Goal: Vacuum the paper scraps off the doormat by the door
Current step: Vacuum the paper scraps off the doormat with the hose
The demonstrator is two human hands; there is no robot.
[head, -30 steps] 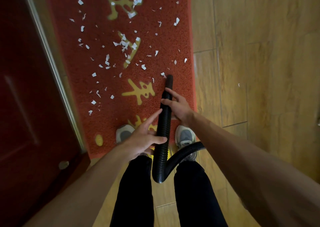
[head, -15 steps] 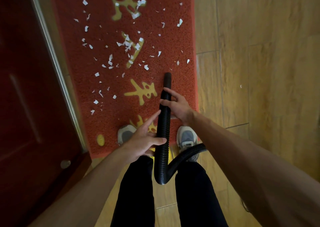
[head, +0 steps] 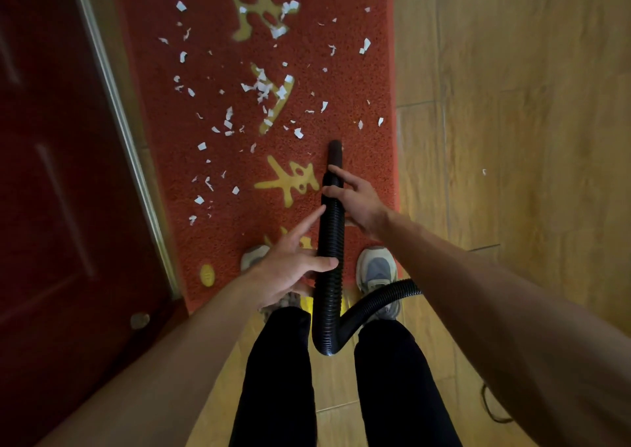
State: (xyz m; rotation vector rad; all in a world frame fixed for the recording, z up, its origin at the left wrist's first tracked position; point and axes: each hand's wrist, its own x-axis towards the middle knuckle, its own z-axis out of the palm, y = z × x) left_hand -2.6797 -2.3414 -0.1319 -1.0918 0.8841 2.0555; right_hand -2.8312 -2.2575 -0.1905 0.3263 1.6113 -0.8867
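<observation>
Paper scraps [head: 263, 88] dot the doormat [head: 358, 81] while right hand [head: 358, 204] grips the hose [head: 329, 293].

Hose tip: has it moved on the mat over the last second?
Yes, slightly. Against the yellow character on the doormat, the tip of the hose has crept forward, away from the person, and a little toward the door.
</observation>
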